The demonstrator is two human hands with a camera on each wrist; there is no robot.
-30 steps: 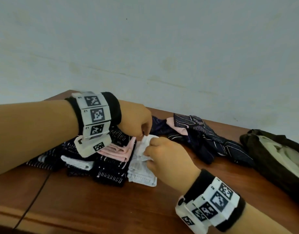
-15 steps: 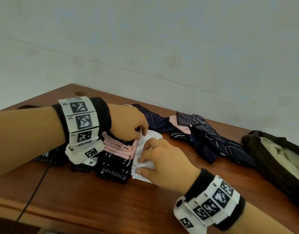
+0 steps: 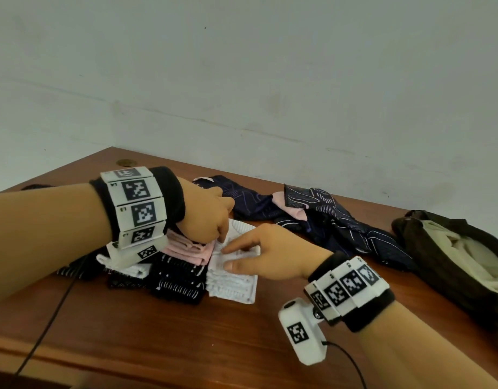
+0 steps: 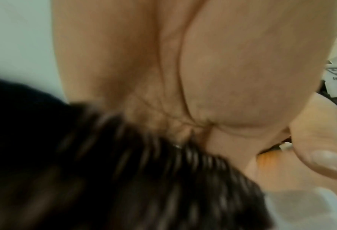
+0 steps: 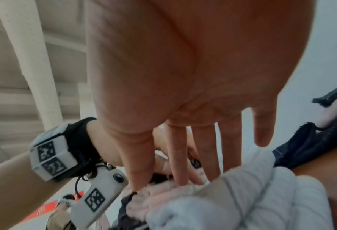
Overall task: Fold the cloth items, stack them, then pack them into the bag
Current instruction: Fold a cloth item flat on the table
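A white ribbed cloth (image 3: 233, 282) lies folded on the wooden table (image 3: 129, 332), beside a folded pink cloth (image 3: 191, 249) that tops a stack of black striped cloths (image 3: 174, 279). My left hand (image 3: 221, 237) hangs over the stack with curled fingers and pinches the white cloth's left edge. My right hand (image 3: 228, 256) lies flat on the white cloth, fingers straight. The right wrist view shows those straight fingers (image 5: 179, 155) over the white cloth (image 5: 252, 194). The left wrist view shows only my palm (image 4: 203, 77) above blurred dark cloth (image 4: 143, 186).
A loose heap of navy patterned cloths (image 3: 326, 220) lies behind my hands. The dark bag (image 3: 427, 248) with a cream lining lies open at the right edge. A black cable (image 3: 51, 313) runs over the table's front left. A wall stands close behind the table.
My right hand has uncurled from gripping the white cloth and now lies flat on it. My left hand has dropped lower, to the cloth's left edge.
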